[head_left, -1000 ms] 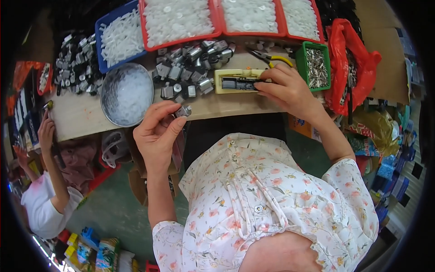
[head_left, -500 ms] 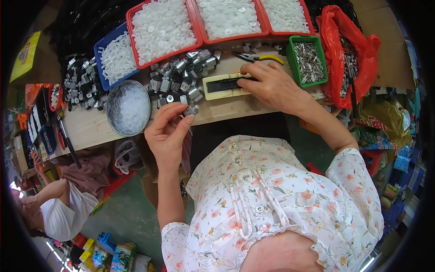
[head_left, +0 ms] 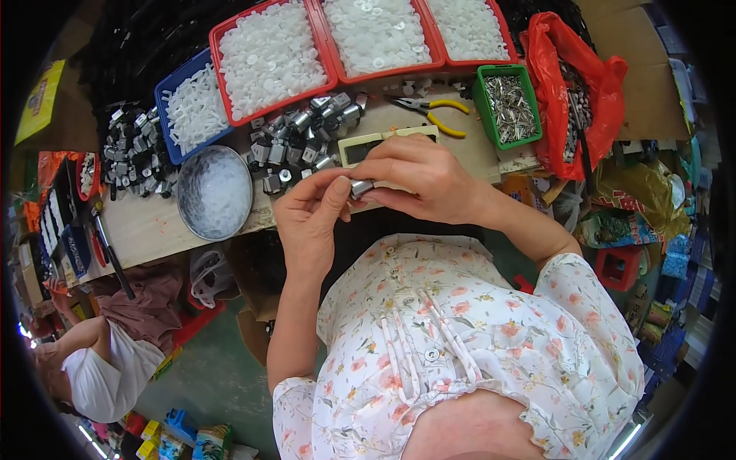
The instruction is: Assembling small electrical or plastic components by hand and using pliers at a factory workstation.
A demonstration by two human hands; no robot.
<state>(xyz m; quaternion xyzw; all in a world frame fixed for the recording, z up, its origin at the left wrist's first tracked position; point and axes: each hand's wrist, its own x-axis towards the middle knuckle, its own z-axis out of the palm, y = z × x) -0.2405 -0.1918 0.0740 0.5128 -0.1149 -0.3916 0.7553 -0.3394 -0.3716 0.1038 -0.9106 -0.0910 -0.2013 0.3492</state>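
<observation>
Since half a second ago the right hand [head_left: 418,176] has left the cream rectangular plastic block [head_left: 383,146] on the wooden surface [head_left: 146,226] and joined the left hand [head_left: 310,218], both now pinching one small silvery metal cylinder [head_left: 360,187] between their fingertips above the surface's near edge.

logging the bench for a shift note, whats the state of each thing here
small silver metal part, pinched between both hands above the table edge
left hand, closed on the part
right hand, closed on the part
round metal bowl, holds clear white bits
green plastic bin, full of metal pins
yellow-handled pliers, lying flat, untouched
red plastic trays, filled with white pieces
</observation>
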